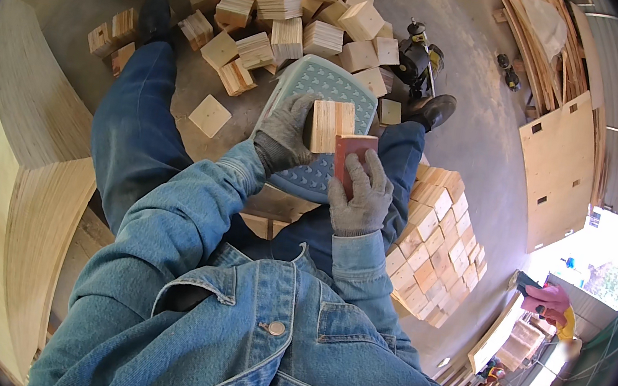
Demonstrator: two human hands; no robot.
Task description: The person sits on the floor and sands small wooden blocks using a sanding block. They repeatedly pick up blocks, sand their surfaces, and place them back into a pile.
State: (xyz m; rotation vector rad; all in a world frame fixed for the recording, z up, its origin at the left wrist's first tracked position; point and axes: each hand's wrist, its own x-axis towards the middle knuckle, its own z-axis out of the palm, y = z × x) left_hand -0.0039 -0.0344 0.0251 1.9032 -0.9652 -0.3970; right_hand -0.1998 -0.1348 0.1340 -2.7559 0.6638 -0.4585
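My left hand, in a grey knitted glove, grips a layered plywood block by its left side. My right hand, gloved alike, holds a reddish-brown sanding block with the fingers over its right side. The sanding block stands upright against the lower right corner of the plywood block; whether they press together I cannot tell. Both are above a teal plastic stool with a patterned top, between my legs.
A loose heap of wooden blocks lies beyond the stool. Beside my right leg rises a neat stack of blocks. Tall plywood stacks stand at left. A black power tool is by my right foot. Another person is far right.
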